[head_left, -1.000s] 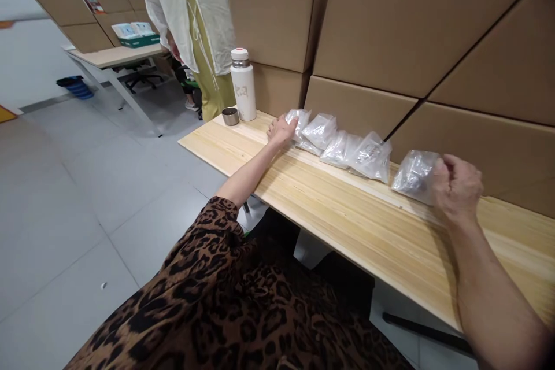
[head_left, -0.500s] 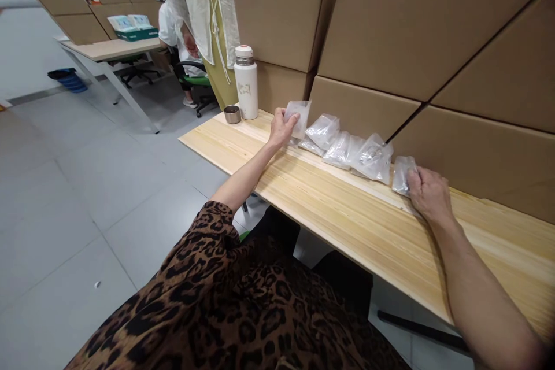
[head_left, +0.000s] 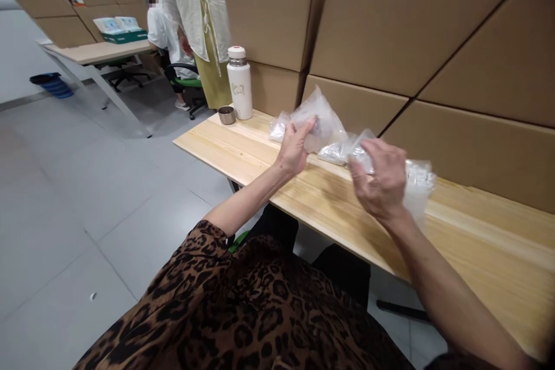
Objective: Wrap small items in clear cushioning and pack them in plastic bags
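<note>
My left hand [head_left: 295,147] is closed on a clear plastic bag [head_left: 323,118], thumb on its near face, lifted a little above the wooden table. Another clear bag [head_left: 280,127] lies just left of it. My right hand [head_left: 381,179] is over the table with thumb and forefinger apart, nearest to a crinkled bag [head_left: 336,152] lying between the hands. Beyond the right wrist is one more clear bag [head_left: 420,188], partly covered by the hand. Its lower part is faint, and contact with my outer fingers is hidden.
A white thermos [head_left: 240,87] and a small metal cup [head_left: 226,115] stand at the table's left end. Cardboard panels [head_left: 359,23] wall off the back of the table [head_left: 329,196]. A standing person [head_left: 191,6] and a seated person [head_left: 162,32] are beyond, near another table.
My right hand has moved left and up from the rightmost bag toward the middle ones. My left hand has shifted right, and its bag now looks larger and spread out.
</note>
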{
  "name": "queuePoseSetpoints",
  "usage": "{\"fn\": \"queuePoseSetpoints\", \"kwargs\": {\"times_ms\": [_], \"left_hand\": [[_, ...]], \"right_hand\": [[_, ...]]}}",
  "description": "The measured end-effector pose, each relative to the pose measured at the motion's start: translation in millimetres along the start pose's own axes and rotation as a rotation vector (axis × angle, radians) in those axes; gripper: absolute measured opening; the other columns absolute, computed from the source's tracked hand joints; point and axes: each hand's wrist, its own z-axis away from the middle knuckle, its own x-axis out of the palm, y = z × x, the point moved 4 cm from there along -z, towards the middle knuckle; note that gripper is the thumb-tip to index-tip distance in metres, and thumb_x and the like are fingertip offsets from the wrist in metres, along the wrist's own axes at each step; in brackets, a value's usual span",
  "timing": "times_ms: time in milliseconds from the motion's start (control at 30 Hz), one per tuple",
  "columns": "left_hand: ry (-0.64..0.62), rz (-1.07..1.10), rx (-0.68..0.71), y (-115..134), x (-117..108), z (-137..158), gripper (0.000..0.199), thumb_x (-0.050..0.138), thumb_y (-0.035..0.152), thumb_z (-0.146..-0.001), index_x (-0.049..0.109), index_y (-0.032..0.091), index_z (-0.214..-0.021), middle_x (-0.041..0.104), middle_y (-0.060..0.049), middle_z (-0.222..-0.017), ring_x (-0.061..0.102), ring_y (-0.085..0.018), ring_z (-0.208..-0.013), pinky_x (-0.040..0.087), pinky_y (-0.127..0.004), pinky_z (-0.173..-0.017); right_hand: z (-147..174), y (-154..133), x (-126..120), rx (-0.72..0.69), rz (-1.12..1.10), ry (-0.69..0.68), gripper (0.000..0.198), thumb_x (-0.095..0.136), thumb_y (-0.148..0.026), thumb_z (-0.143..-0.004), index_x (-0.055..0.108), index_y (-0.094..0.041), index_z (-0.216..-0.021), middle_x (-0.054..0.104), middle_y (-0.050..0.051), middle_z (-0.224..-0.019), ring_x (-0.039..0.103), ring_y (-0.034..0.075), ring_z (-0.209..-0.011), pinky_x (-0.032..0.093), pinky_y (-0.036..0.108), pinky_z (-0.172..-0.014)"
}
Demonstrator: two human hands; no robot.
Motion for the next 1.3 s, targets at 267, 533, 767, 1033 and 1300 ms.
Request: {"fn": "queuePoseSetpoints", "kwargs": {"times_ms": [267, 533, 767, 1033, 1300], "left_hand": [[-0.132, -0.205, -0.162, -55.7, 16.2, 34.8, 0.026, 0.072, 0.03, -0.102, 0.048, 0.025, -0.113, 0.076, -0.002, -0.125, 0.075, -0.023, -0.129, 0.066, -0.045, -0.103], [-0.169, -0.349, -0.182, -72.1, 1.4, 35.5, 0.025, 0.068, 0.037, -0.104, 0.051, 0.027, -0.119, 0.073, -0.005, -0.139, 0.073, -0.025, -0.132, 0.064, -0.046, -0.104], [-0.184, -0.813, 0.33, -24.4, -67.1, -0.6, 0.044, 0.073, 0.055, -0.092, 0.052, 0.027, -0.119, 0.066, -0.01, -0.147, 0.063, -0.025, -0.145, 0.051, -0.047, -0.123], [-0.197, -1.622, 0.572, -0.7, -108.1, 12.0, 0.076, 0.083, 0.055, -0.078, 0.062, 0.029, -0.146, 0.033, -0.015, -0.18, 0.028, -0.041, -0.169, 0.024, -0.065, -0.136], [-0.255, -1.695, 0.625, -22.4, -104.4, 40.7, 0.06, 0.074, 0.06, -0.089, 0.07, 0.03, -0.141, 0.022, -0.012, -0.186, 0.018, -0.044, -0.172, 0.021, -0.07, -0.134]], "right_hand": [[14.7, -5.2, 18.0, 0.162, 0.048, -0.174, 0.046, 0.045, -0.035, -0.107, 0.066, -0.019, -0.144, 0.071, 0.019, -0.143, 0.068, 0.035, -0.133, 0.055, 0.062, -0.116], [34.3, 24.6, -27.5, 0.287, 0.228, -0.197, 0.044, 0.047, -0.037, -0.106, 0.069, -0.017, -0.138, 0.071, 0.018, -0.144, 0.064, 0.037, -0.137, 0.047, 0.062, -0.119], [77.8, 100.8, -101.5, 0.769, 0.137, -0.224, 0.052, 0.049, -0.06, -0.102, 0.068, -0.02, -0.13, 0.074, 0.019, -0.126, 0.07, 0.034, -0.114, 0.058, 0.051, -0.094], [93.8, 100.9, -91.8, 0.708, 0.194, -0.291, 0.063, 0.052, -0.066, -0.097, 0.067, -0.017, -0.134, 0.072, 0.021, -0.129, 0.068, 0.037, -0.117, 0.059, 0.061, -0.099], [38.8, 61.1, -21.6, 0.042, 0.175, -0.77, 0.045, 0.059, 0.001, -0.089, 0.075, -0.025, -0.123, 0.047, 0.005, -0.174, 0.036, 0.039, -0.164, 0.033, 0.068, -0.129]]}}
